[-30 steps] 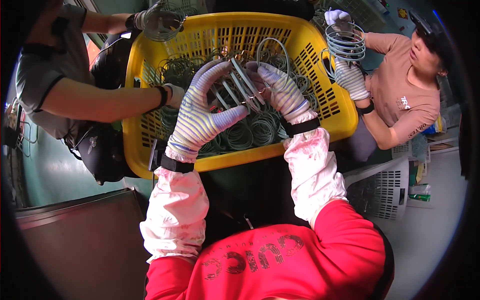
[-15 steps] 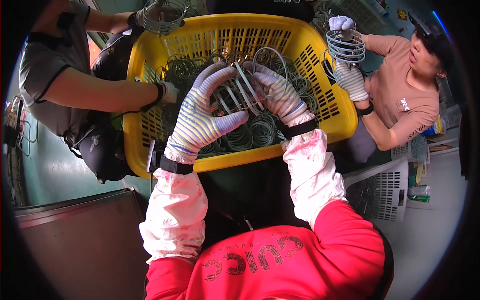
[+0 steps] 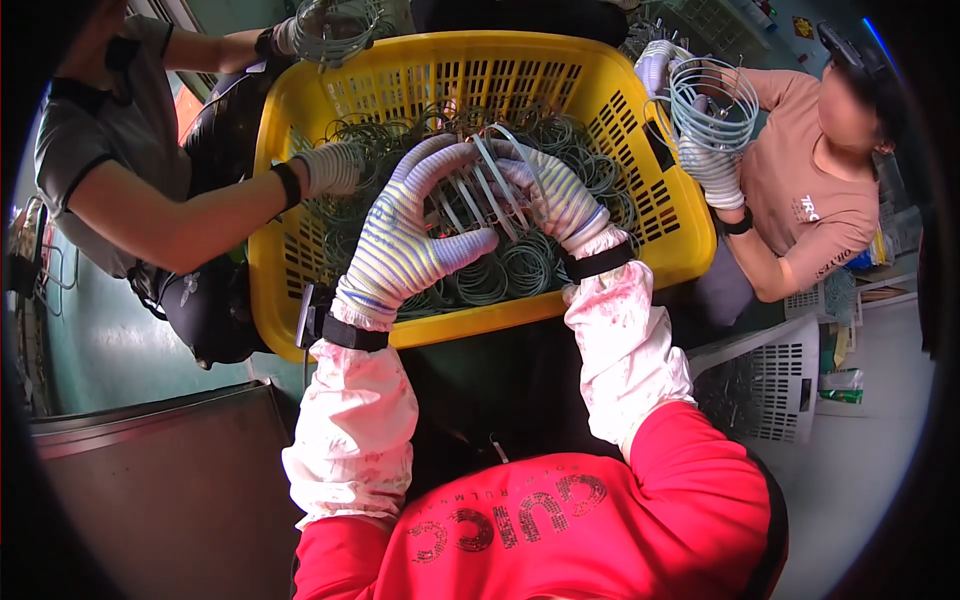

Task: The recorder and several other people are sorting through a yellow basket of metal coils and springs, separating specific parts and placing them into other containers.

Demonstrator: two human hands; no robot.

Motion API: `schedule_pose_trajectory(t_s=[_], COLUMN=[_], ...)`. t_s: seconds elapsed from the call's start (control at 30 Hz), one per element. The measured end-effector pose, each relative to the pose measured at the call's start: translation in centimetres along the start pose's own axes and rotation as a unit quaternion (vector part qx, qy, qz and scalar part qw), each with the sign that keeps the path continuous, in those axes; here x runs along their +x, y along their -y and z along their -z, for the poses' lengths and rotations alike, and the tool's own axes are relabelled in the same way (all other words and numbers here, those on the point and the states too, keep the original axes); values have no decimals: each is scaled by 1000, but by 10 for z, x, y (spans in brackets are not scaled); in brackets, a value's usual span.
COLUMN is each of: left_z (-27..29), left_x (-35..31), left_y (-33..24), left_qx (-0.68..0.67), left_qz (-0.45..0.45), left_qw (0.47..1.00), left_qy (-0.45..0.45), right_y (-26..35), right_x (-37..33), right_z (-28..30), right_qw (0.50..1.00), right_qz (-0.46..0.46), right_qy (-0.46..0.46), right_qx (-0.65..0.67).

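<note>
Above the basket I hold a coil of thin pale-grey wire or tubing (image 3: 482,197) between both gloved hands, its loops seen nearly edge-on. My left hand (image 3: 410,220) curves round the coil's left side, with fingers over the top and thumb stretched along the lower front. My right hand (image 3: 562,198) grips the right side of the loops; its fingertips are partly hidden behind them. Both gloves are white with yellow and blue stripes. Under my hands the yellow slotted basket (image 3: 480,312) holds many similar grey-green coils (image 3: 530,265).
Reaching into the basket's left side is a co-worker's gloved hand (image 3: 332,168); another hand holds a coil (image 3: 335,35) over the far-left rim. At right, a co-worker holds a loose coil (image 3: 712,105). A metal panel (image 3: 165,480) stands lower left, a white crate (image 3: 780,385) lower right.
The loose loop arching over my right hand has come in against the coil. The left co-worker's hand has shifted within the basket. The right co-worker's coil has spread wider and moved right.
</note>
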State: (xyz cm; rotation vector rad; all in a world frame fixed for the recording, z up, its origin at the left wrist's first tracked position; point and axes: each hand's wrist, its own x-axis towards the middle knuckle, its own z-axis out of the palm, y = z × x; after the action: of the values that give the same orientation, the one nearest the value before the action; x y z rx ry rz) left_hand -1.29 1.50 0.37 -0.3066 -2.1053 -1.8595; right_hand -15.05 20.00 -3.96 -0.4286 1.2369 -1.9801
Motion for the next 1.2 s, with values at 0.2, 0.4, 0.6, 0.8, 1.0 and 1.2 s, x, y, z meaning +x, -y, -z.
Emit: schedule_pose_trajectory(t_s=[0.2,0.4,0.6,0.8,1.0,1.2], left_z=[-1,3,8,11,12,14], left_x=[-1,-3,2,-1,-2,-2], left_y=[-1,1,-4,-6,-12,-7], left_qx=[-52,-99,-121,-198,-226,-211], left_qz=[43,56,94,109,123,101], left_qw=[998,993,988,974,966,972], left_qy=[-6,-2,-23,-18,-17,-23], right_y=[-9,-9,13,17,26,22], right_x=[7,8,-8,-14,-22,-31], right_z=[0,2,-28,-24,-28,-23], right_qw=[1000,997,992,981,974,981], right_qz=[15,-13,110,130,103,145], right_qy=[4,39,47,142,197,120], right_qx=[21,60,-33,10,35,-40])
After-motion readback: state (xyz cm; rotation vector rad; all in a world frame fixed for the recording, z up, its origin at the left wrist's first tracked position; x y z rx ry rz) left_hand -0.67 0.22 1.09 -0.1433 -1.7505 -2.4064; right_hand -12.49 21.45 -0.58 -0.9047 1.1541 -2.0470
